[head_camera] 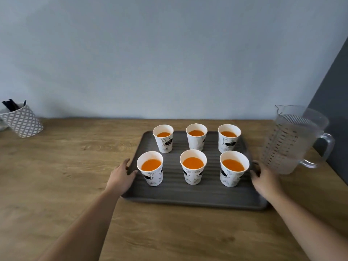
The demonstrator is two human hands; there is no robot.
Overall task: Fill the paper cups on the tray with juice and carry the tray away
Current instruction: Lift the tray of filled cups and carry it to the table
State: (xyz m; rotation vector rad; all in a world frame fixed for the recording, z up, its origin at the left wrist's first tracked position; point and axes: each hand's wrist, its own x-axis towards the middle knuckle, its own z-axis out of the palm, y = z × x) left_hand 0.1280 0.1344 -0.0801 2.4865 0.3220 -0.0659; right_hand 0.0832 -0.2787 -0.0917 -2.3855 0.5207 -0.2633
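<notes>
The left hand [122,174] and right hand [264,178] grip opposite side rims of the dark grey ribbed tray [188,195], resting right of centre on the wooden tabletop [66,176]. Its six white printed paper cups [192,177] all hold orange juice [193,163]: filling looks done, carrying remains.

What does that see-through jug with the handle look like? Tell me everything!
The clear plastic measuring jug stands upright on the wooden table, right of the dark grey ridged tray. It has a spout at its far left rim, a looped handle on its right side and printed scale marks down its wall. Its wall looks cloudy, and no orange juice shows inside. Only the table plainly touches it.
</notes>
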